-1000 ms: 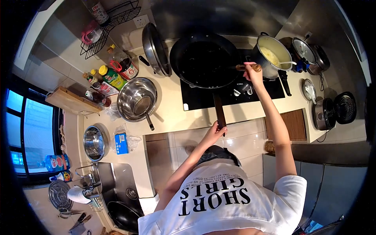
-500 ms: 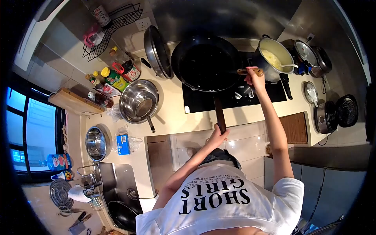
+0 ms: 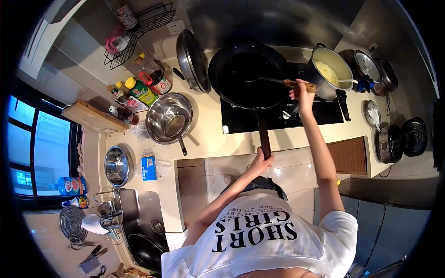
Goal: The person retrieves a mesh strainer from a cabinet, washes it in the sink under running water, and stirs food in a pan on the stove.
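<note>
A large black wok (image 3: 218, 76) sits on the hob, its inside dark and glossy. My left hand (image 3: 260, 162) is closed round the end of the wok's long handle (image 3: 263, 132). Over the wok's right rim, my right hand (image 3: 302, 91) grips the wooden handle of a ladle (image 3: 273, 80). The ladle's metal shaft reaches into the wok; its head is hard to make out against the dark inside. Just right of my right hand stands a deep pot (image 3: 345, 60) with pale yellow food (image 3: 327, 72) and a white spoon (image 3: 346, 81) in it.
A lid (image 3: 189, 60) leans left of the wok. Further left are a steel bowl (image 3: 155, 118) with a strainer (image 3: 174, 125), several sauce bottles (image 3: 160, 83), another steel bowl (image 3: 116, 167) and a blue box (image 3: 149, 167). A sink (image 3: 139, 204) lies at lower left.
The ladle's shaft now shows farther into the wok, and my right hand's fingers have shifted on its handle. My left hand stays on the wok handle. The whole view has shifted slightly.
</note>
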`<state>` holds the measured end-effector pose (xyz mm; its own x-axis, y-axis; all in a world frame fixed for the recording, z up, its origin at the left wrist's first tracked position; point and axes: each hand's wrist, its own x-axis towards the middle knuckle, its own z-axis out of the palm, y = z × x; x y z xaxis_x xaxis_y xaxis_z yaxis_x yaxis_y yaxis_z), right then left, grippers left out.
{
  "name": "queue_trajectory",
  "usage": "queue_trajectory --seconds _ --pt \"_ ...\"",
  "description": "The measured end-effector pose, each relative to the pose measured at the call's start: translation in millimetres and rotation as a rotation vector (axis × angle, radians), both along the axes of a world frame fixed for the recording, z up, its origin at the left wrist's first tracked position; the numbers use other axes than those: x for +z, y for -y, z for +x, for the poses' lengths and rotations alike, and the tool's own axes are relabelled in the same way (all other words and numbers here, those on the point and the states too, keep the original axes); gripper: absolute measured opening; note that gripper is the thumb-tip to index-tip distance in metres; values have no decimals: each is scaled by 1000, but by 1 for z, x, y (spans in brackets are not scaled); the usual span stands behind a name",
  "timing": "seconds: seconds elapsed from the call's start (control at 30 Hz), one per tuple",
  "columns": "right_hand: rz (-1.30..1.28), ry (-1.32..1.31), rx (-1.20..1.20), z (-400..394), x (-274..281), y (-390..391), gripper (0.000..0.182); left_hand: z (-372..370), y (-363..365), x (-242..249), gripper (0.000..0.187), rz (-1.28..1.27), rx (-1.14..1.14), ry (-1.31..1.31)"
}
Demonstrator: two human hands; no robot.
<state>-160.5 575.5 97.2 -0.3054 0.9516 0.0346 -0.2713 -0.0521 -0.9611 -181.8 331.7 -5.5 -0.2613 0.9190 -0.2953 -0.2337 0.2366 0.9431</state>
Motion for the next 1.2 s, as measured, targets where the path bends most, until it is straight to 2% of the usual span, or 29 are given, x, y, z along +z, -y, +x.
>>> queue_trajectory --seconds 0.13,0.2,0.53,0.83,0.93,1.0,1.13,1.2 --pt "-56 -47 -18 -17 -15 11 17 0 0 5 37 -53 -25 -22" --pt "-54 72 14 -17 -10 10 19 0 1 6 36 -41 -12 -21" --pt "-86 258 99 3 -5 -17 20 -2 2 12 37 -49 -10 -11" --pt "-51 268 94 16 -11 -24 22 3 -2 7 38 -38 19 0" --pt "-108 289 91 22 -5 -35 22 3 0 5 33 -28 48 59" --pt "-88 292 61 20 -6 -36 21 4 -3 4 30 66 90 129" --pt "-40 289 186 17 1 -30 23 4 -3 6 28 100 75 190" --pt "-115 346 118 19 6 -45 23 4 -3 11 29 57 115 250"
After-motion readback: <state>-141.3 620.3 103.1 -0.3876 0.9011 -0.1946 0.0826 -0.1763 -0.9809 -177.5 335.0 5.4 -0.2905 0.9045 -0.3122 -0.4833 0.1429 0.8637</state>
